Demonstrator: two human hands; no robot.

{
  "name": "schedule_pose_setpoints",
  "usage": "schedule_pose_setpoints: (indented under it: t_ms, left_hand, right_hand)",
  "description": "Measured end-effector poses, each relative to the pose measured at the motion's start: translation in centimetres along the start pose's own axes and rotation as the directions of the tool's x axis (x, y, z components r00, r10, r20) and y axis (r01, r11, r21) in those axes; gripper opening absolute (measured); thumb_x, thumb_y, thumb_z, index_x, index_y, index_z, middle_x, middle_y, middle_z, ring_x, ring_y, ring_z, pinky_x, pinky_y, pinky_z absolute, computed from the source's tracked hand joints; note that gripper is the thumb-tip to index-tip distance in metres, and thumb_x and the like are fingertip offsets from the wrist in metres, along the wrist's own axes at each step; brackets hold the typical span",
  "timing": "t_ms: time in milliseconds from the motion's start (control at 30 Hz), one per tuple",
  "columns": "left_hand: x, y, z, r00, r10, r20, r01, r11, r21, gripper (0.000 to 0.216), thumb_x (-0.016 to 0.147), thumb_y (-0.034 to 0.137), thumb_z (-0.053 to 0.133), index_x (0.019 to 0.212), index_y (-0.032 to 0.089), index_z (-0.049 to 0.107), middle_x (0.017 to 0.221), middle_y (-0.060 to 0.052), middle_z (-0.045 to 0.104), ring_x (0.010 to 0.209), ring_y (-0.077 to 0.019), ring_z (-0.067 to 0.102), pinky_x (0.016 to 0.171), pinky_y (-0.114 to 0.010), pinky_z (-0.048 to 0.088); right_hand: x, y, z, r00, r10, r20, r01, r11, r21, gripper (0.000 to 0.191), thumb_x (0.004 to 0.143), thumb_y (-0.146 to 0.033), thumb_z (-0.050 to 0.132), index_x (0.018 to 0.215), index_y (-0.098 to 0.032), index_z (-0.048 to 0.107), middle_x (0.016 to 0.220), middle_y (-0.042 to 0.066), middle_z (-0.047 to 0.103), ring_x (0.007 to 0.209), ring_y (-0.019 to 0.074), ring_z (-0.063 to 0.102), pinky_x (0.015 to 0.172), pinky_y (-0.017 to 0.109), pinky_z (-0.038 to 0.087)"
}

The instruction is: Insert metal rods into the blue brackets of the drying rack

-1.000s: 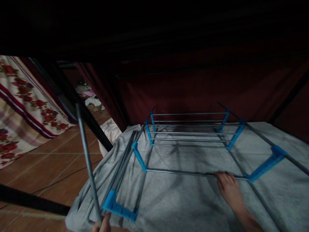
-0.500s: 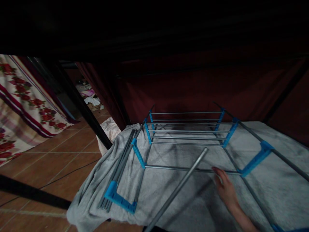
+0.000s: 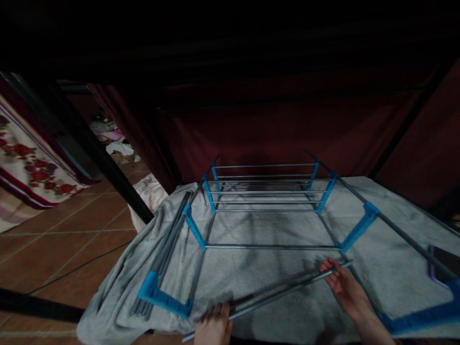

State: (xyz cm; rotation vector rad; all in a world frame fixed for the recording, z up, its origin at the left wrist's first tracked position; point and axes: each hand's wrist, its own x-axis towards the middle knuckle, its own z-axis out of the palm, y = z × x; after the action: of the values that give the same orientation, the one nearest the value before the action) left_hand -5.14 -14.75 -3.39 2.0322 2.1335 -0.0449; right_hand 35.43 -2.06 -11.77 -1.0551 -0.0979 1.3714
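Observation:
A grey metal tube slants low across the front of the rack frame, its right end higher. My left hand is closed round it near its left end. Close to its other end, my right hand has its fingers curled about the tube. Beyond lies the rack frame, with long side tubes, blue plastic brackets and several thin crossbars at the far end. One crossbar spans the nearer pair of brackets. At the front left, another blue bracket joins the side tubes without a visible crossbar.
Several loose tubes lie along the left side on the grey blanket. A dark phone-like object rests at the right. Black posts stand at the left, and a dark red curtain hangs behind.
The tube has swung from a steep slant to a flatter one, lower down. My left hand has come into view on it, and my right hand now holds its far end.

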Motion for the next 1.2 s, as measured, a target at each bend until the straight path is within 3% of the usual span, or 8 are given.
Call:
schedule_pose_setpoints:
  t_ms: [367,500,600,700,800,933,1067,1200]
  left_hand:
    - [6.9,0.4,-3.0,0.962,0.097,-0.255,-0.101,0.995,-0.003,0.033,0.089,0.008,0.047,0.102,0.019,0.075,0.106,-0.009,0.073,0.109,-0.0273,0.063,0.108,-0.045,0.042]
    - [7.6,-1.4,-1.9,0.92,0.002,-0.391,-0.053,0.991,-0.119,0.036,0.086,0.008,0.048,0.11,0.019,0.072,0.116,-0.012,0.071,0.118,-0.028,0.061,0.116,-0.05,0.037]
    - [7.5,-2.5,-0.8,0.824,-0.211,-0.526,0.013,0.935,-0.354,0.041,0.093,0.023,0.05,0.13,0.015,0.065,0.147,-0.02,0.055,0.141,-0.0355,0.048,0.119,-0.056,0.035]
    - [7.3,-3.0,0.1,0.738,-0.465,-0.489,-0.001,0.724,-0.69,0.056,0.089,0.037,0.061,0.141,0.018,0.056,0.162,-0.019,0.036,0.151,-0.0386,0.037,0.122,-0.055,0.036]
    - [7.3,-3.0,0.7,0.681,-0.718,-0.146,0.026,0.222,-0.975,0.059,0.078,0.037,0.075,0.133,0.024,0.058,0.149,-0.013,0.053,0.14,-0.0345,0.053,0.116,-0.05,0.046]
    - [8.3,-2.7,0.9,0.733,-0.61,0.301,0.077,-0.365,-0.928,0.021,0.078,0.02,0.069,0.099,0.019,0.066,0.108,-0.009,0.074,0.115,-0.0267,0.071,0.107,-0.044,0.055]
    - [10.0,-2.4,0.6,0.792,-0.418,0.445,0.118,-0.61,-0.783,0.009,0.079,0.014,0.064,0.085,0.018,0.069,0.098,-0.006,0.077,0.104,-0.0205,0.075,0.103,-0.037,0.058]
    - [11.5,-3.0,1.8,0.797,-0.37,0.477,0.189,-0.598,-0.779,0.009,0.082,0.015,0.066,0.085,0.018,0.073,0.097,-0.004,0.079,0.099,-0.0169,0.076,0.095,-0.029,0.06]
  right_hand:
    - [0.3,-1.9,-0.7,0.984,0.175,-0.037,-0.157,0.946,0.284,0.019,0.075,-0.004,0.062,0.076,-0.022,0.057,0.059,-0.006,0.056,0.053,0.0111,0.061,0.054,0.024,0.06]
    - [0.7,-1.6,-1.1,0.986,0.144,0.085,-0.163,0.937,0.309,0.024,0.069,-0.009,0.07,0.072,-0.023,0.051,0.053,-0.007,0.046,0.054,0.0107,0.057,0.037,0.013,0.038]
    - [1.0,-1.3,-1.0,0.994,0.085,0.068,-0.101,0.954,0.281,0.025,0.067,-0.012,0.073,0.069,-0.023,0.051,0.052,-0.007,0.044,0.052,0.0104,0.054,0.036,0.013,0.035]
    - [1.1,-1.1,-0.6,0.999,0.03,0.035,-0.037,0.974,0.223,0.025,0.067,-0.015,0.074,0.066,-0.024,0.051,0.051,-0.006,0.045,0.053,0.0113,0.054,0.036,0.015,0.037]
    - [1.1,-1.0,0.0,0.998,0.042,0.036,-0.05,0.969,0.242,0.024,0.067,-0.014,0.074,0.066,-0.024,0.053,0.051,-0.006,0.045,0.055,0.0119,0.055,0.036,0.015,0.036]
    - [0.8,-0.6,0.9,0.995,0.064,0.079,-0.086,0.946,0.312,0.024,0.067,-0.013,0.076,0.067,-0.023,0.054,0.053,-0.006,0.046,0.057,0.0107,0.057,0.037,0.012,0.034]
    - [0.4,-0.2,2.1,0.996,0.056,0.067,-0.074,0.949,0.307,0.022,0.071,-0.015,0.076,0.07,-0.023,0.056,0.053,-0.006,0.049,0.053,0.0096,0.055,0.037,0.013,0.036]
    - [-0.1,-0.1,3.4,1.0,-0.015,0.006,0.012,0.954,0.299,0.018,0.075,-0.014,0.074,0.073,-0.024,0.059,0.056,-0.007,0.055,0.054,0.011,0.058,0.054,0.023,0.057]
